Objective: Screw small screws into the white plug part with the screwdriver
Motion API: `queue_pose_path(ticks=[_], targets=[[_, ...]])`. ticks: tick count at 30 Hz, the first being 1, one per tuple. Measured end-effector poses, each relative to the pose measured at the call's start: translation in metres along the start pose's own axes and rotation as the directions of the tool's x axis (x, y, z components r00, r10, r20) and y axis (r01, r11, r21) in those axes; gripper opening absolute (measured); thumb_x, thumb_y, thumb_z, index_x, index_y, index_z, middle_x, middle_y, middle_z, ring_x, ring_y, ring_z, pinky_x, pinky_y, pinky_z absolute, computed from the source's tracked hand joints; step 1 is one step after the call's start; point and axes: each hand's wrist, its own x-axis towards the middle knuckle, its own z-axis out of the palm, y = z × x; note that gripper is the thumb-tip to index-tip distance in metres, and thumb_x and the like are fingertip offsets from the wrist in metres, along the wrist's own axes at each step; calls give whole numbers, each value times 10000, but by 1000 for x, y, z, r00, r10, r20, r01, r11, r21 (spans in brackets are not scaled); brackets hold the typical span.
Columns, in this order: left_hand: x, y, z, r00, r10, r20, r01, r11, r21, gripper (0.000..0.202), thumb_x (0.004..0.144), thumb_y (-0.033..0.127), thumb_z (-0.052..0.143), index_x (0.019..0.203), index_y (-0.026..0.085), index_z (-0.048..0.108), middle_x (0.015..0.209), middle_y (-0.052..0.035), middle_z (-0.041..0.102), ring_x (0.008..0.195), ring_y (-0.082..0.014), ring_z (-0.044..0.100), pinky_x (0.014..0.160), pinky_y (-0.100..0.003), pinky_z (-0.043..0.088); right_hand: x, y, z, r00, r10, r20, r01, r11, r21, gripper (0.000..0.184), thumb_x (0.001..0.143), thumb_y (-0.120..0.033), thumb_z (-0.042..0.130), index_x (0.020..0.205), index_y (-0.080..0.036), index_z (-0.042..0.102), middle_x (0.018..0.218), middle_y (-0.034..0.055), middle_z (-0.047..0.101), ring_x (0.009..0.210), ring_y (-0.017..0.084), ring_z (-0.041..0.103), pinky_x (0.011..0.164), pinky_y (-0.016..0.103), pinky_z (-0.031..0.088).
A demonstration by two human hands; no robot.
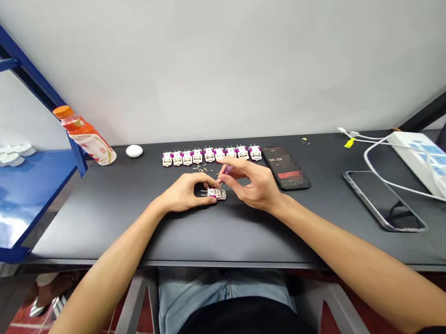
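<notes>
My left hand (pixel 187 192) rests on the dark table (pixel 231 226) and pinches a small white and purple plug part (pixel 215 193) with metal prongs. My right hand (pixel 252 182) grips a thin purple tool (pixel 227 171), its tip pointing down at that part. Just beyond my hands a row of several similar white and purple plug parts (pixel 210 155) lines up across the table. A scatter of tiny screws (pixel 200 168) lies in front of that row.
An orange drink bottle (pixel 85 136) leans at the back left beside a small white round object (pixel 134 151). A phone (pixel 286 167) lies right of my hands, another phone (pixel 383 200) further right. A white power strip (pixel 439 167) with cables sits far right. Blue shelving (pixel 10 186) stands left.
</notes>
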Motion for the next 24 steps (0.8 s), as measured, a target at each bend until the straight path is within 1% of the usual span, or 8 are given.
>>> queue_pose_path(ticks=[2, 5, 6, 10, 14, 18, 22, 24], targets=[[0, 1, 0, 1000, 1, 7, -1, 1000, -3, 367, 915, 413, 872, 1202, 189, 826, 1168, -89, 841, 1069, -246, 763, 1024, -375, 588, 0, 0, 0, 1000, 5, 10, -5, 1000, -11, 464, 1120, -268, 642, 1578, -336, 615, 1191, 35, 838, 898, 158, 843, 900, 313, 763], [0, 1, 0, 1000, -8, 16, 8, 1000, -3, 350, 917, 419, 866, 1174, 183, 826, 1178, -92, 839, 1083, -253, 762, 1029, -380, 584, 0, 0, 0, 997, 35, 65, -37, 999, 34, 533, 1153, -254, 556, 1674, -349, 498, 1331, 62, 808, 920, 156, 858, 919, 328, 760], [0, 1, 0, 1000, -10, 13, 10, 1000, -3, 355, 915, 422, 868, 1175, 184, 826, 1177, -92, 838, 1080, -253, 761, 1026, -378, 583, 1, 0, 0, 997, 35, 66, -38, 998, 47, 535, 1154, -247, 552, 1676, -350, 492, 1321, 59, 808, 914, 154, 861, 925, 327, 758], [-1, -1, 0, 1000, -9, -2, 9, 1000, -9, 384, 902, 429, 880, 1200, 191, 827, 1160, -83, 837, 1054, -242, 755, 1003, -360, 580, 1, -1, 0, 1000, 12, 12, -13, 999, 46, 488, 1117, -242, 650, 1591, -340, 587, 1150, 19, 828, 881, 150, 857, 923, 306, 756], [-1, 0, 0, 1000, -18, 6, 18, 1000, -6, 367, 907, 424, 876, 1182, 187, 825, 1140, -77, 835, 1043, -236, 757, 993, -349, 583, 0, 0, -1, 998, 2, 58, -6, 998, 67, 526, 1142, -215, 576, 1651, -333, 513, 1282, 49, 819, 895, 144, 869, 894, 292, 755], [0, 0, 0, 1000, -1, 1, 1, 1000, -2, 373, 911, 426, 877, 1202, 198, 828, 1162, -77, 838, 1056, -237, 760, 1015, -355, 581, 0, 0, -2, 1000, -22, 3, 22, 1000, 18, 447, 1115, -229, 646, 1553, -316, 619, 1145, 26, 850, 887, 156, 867, 911, 301, 757], [0, 0, 0, 1000, -7, 13, 6, 1000, 10, 371, 920, 448, 869, 1184, 191, 826, 1177, -79, 838, 1074, -240, 762, 1011, -346, 580, 1, -1, -2, 999, 0, 49, -3, 999, 52, 489, 1124, -232, 624, 1602, -312, 558, 1241, 47, 833, 916, 151, 869, 912, 298, 756], [0, -1, 0, 1000, -6, 8, 6, 1000, 9, 369, 920, 444, 869, 1184, 189, 824, 1176, -79, 837, 1068, -240, 761, 1003, -343, 578, 2, -2, -2, 999, -9, 48, 5, 997, 72, 461, 1130, -219, 607, 1583, -297, 571, 1224, 50, 829, 924, 149, 868, 913, 295, 754]])
